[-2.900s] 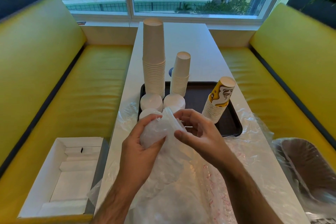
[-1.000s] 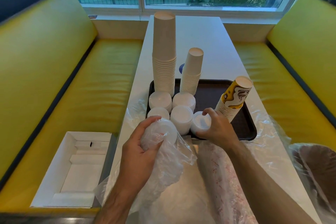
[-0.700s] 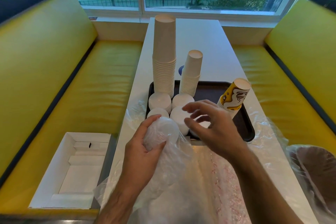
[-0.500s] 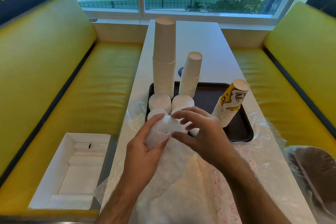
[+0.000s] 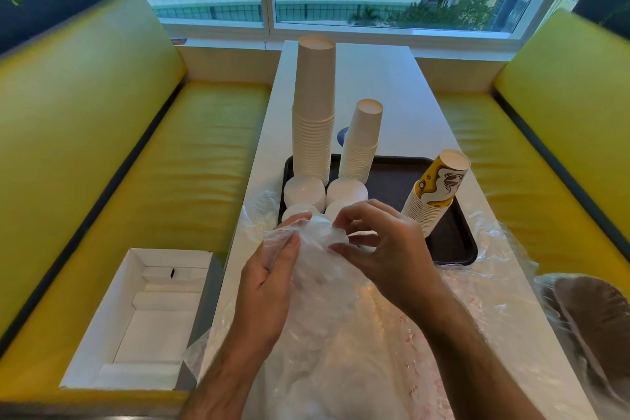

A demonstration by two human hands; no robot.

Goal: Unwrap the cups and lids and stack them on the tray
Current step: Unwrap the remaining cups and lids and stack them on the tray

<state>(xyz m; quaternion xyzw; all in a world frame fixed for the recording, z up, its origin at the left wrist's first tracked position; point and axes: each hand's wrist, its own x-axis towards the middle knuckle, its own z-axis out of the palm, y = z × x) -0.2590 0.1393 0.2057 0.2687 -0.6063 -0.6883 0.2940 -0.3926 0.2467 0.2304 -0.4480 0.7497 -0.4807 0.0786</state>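
A person's right hand (image 5: 385,245), which a second ago set a white lid down on the dark tray (image 5: 453,242), has come back to the clear plastic wrap (image 5: 327,324) and now pinches at its open end with curled fingers. The left hand (image 5: 269,286) grips the wrapped stack of lids (image 5: 320,232) through the film, just in front of the tray. This suggests another lid is about to be drawn out. On the tray stand a tall stack of plain paper cups (image 5: 313,112), a shorter stack (image 5: 361,140), a leaning yellow-printed stack (image 5: 433,194) and low piles of white lids (image 5: 305,191). The hands hide the nearest lids, and the film blurs how many remain wrapped
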